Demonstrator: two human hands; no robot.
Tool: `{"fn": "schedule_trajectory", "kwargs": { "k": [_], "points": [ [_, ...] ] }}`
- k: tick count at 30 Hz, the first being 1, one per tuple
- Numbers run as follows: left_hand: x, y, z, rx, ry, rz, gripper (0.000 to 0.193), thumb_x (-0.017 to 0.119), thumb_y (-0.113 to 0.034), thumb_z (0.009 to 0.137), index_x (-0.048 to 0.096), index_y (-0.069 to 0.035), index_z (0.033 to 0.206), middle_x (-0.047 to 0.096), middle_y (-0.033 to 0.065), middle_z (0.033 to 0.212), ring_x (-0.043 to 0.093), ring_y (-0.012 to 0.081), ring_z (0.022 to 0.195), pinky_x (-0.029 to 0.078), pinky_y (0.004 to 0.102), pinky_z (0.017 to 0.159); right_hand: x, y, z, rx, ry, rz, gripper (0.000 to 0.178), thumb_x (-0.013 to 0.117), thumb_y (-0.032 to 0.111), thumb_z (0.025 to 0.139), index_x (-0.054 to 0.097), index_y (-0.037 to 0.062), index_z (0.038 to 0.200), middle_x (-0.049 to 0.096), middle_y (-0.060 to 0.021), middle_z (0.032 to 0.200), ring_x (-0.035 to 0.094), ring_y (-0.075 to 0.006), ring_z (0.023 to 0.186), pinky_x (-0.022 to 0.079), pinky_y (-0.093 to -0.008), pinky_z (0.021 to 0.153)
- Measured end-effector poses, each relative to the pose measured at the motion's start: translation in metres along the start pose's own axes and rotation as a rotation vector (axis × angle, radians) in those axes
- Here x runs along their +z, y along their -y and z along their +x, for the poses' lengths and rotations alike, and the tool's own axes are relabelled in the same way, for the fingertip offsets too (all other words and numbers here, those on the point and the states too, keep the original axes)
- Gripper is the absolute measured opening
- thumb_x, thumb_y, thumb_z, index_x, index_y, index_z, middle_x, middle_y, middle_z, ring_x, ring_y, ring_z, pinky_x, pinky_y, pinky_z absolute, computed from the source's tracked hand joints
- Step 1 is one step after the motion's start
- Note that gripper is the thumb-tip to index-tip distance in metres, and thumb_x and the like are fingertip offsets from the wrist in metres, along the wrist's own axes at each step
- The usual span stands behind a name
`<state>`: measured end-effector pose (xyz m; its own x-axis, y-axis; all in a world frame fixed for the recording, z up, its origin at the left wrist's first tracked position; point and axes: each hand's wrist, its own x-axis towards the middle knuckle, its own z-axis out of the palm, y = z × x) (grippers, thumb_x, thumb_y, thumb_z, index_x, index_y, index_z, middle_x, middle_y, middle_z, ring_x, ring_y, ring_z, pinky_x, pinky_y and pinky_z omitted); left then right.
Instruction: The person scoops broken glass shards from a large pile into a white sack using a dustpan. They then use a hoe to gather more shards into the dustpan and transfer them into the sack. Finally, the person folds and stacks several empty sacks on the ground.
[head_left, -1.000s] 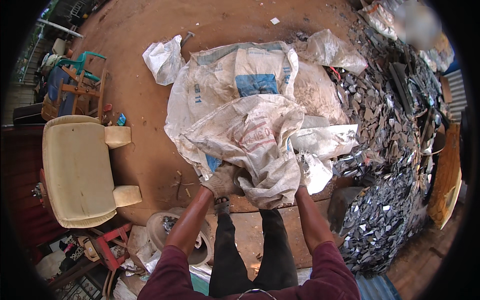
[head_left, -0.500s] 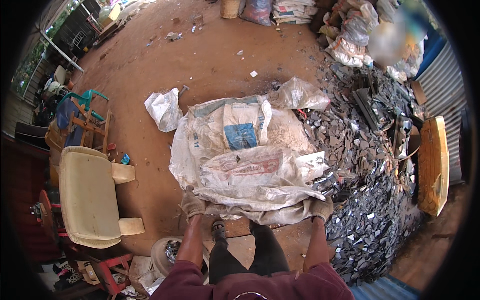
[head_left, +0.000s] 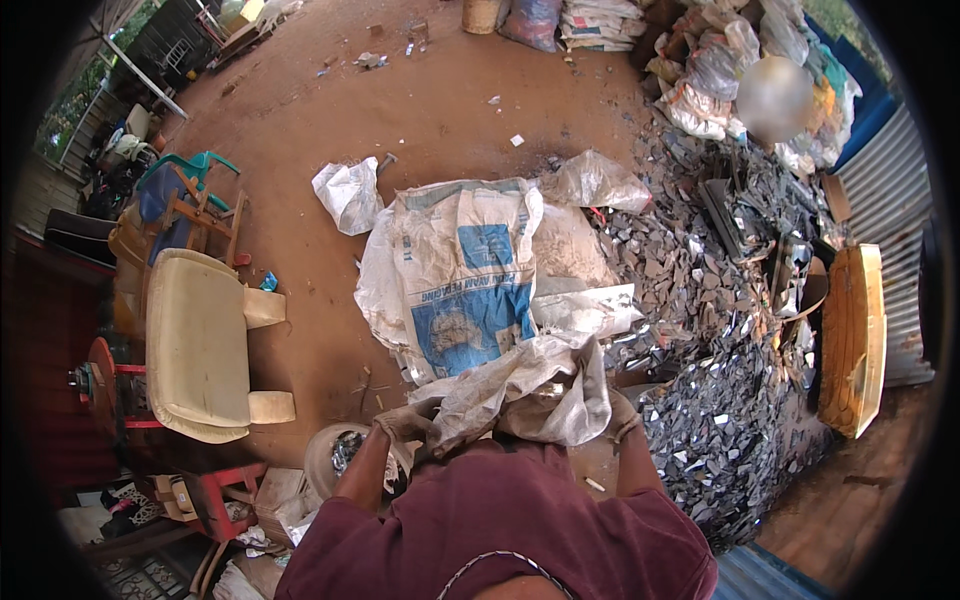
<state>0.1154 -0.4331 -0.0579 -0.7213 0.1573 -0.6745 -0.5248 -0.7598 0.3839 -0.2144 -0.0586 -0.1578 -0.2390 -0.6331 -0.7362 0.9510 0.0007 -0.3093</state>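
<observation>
A crumpled whitish woven sack (head_left: 480, 390) is bunched up close to my body. My left hand (head_left: 408, 421), in a dusty work glove, is closed on its left side. The gloved right hand (head_left: 622, 414) is closed at the sack's right edge; its fingertips are partly hidden. Just beyond lies a flattened woven sack with blue print (head_left: 470, 270), spread over other pale sacks on the ground. A white sheet-like piece (head_left: 590, 308) sticks out on its right. A clear plastic bag (head_left: 597, 183) rests at the far right corner, and a crumpled white sack (head_left: 347, 195) at the far left.
A heap of dark broken shards (head_left: 720, 430) spreads along my right, with a yellow foam-like slab (head_left: 852, 340) behind it. On the left stand a cream armchair (head_left: 200, 345) and a round tub (head_left: 325, 455) holding scraps. Full bags (head_left: 700, 105) and a blurred shape are at the far right.
Both hands have drawn the top sack toward my body and gathered it, uncovering more of the blue-printed sack beneath. I am bent further forward, and my legs are now hidden.
</observation>
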Motion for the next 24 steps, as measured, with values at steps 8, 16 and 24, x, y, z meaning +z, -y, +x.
{"fn": "schedule_trajectory", "kwargs": {
  "k": [8,16,24],
  "points": [
    [0.041,-0.045,-0.015,-0.173,-0.539,1.479,0.049,0.083,-0.024,0.071,0.071,-0.001,0.112,0.075,0.0181,0.103,0.071,0.0283,0.094,0.055,0.0395,0.085,0.189,-0.008,0.017,-0.059,0.478,-1.748,0.087,0.085,0.041,0.064,0.057,0.0008,0.136,0.066,-0.0216,0.128,0.064,-0.0319,0.118,0.049,-0.0394,0.102],
    [-0.068,-0.066,0.005,0.892,-1.588,0.579,0.006,0.068,-0.001,0.084,0.063,-0.003,0.088,0.057,0.0026,0.072,0.053,0.0114,0.070,0.049,0.0319,0.066,0.186,0.061,0.019,-0.747,-1.093,-1.193,0.048,0.080,0.036,0.075,0.059,0.0062,0.106,0.069,-0.0206,0.099,0.066,-0.0416,0.096,0.052,-0.0481,0.080],
    [0.018,-0.105,0.011,0.640,-0.267,0.449,0.063,0.079,0.000,0.073,0.060,-0.004,0.132,0.060,0.0110,0.134,0.058,0.0199,0.123,0.053,0.0321,0.096,0.140,0.053,-0.031,-0.212,0.166,0.078,0.043,0.064,0.022,0.097,0.056,0.0038,0.135,0.068,-0.0106,0.120,0.069,-0.0253,0.107,0.058,-0.0465,0.092]
  ]
}}
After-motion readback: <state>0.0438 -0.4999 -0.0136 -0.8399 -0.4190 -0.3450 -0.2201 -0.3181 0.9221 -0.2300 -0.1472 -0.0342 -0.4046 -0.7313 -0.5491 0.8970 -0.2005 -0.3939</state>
